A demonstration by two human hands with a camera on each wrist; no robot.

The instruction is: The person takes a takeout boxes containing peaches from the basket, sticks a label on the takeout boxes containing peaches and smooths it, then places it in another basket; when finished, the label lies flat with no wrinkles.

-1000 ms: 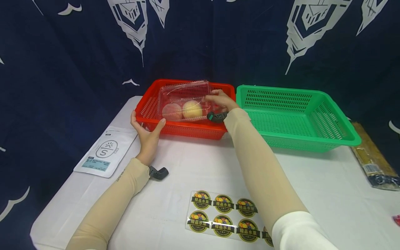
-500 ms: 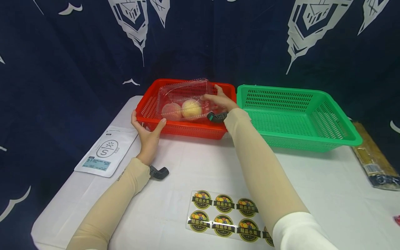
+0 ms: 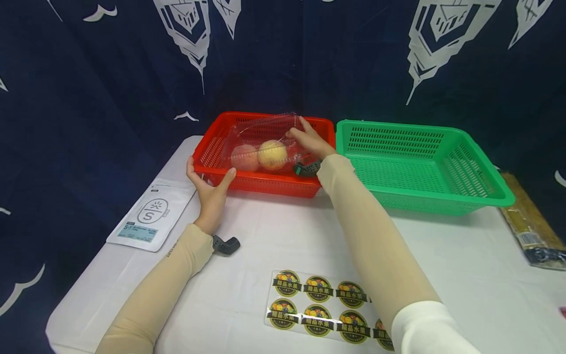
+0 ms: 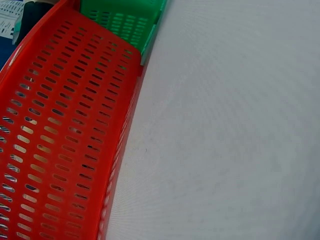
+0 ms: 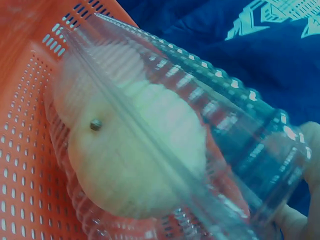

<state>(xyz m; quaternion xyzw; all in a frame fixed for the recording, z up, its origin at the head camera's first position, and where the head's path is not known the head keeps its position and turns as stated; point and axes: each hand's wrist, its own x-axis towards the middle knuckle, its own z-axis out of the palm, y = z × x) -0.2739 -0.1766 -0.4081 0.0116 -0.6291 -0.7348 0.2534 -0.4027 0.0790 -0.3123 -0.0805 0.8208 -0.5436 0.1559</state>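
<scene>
A clear plastic clamshell box (image 3: 265, 129) with a crimped edge sits tilted inside the red basket (image 3: 274, 186). In it lie a yellow round fruit (image 3: 272, 155) and a pinkish one (image 3: 244, 158), both peach-like. My right hand (image 3: 312, 141) pinches the box's right end, with the fingers at its upper corner. In the right wrist view the ribbed box wall (image 5: 175, 75) runs to my thumb and fingers at the right edge. My left hand (image 3: 210, 201) grips the basket's front left corner, its thumb over the front rim. The left wrist view shows the basket's slotted side (image 4: 65, 125) but no fingers.
A green basket (image 3: 398, 178) stands against the red one's right side. A sheet of round fruit stickers (image 3: 318, 307) lies near the front. A white pouch (image 3: 150, 216) is at the left, and a long brown package (image 3: 530, 221) at the far right.
My right hand has shifted its fingers along the box's right end, and the box has shifted and tilted slightly. My left hand stays on the basket corner.
</scene>
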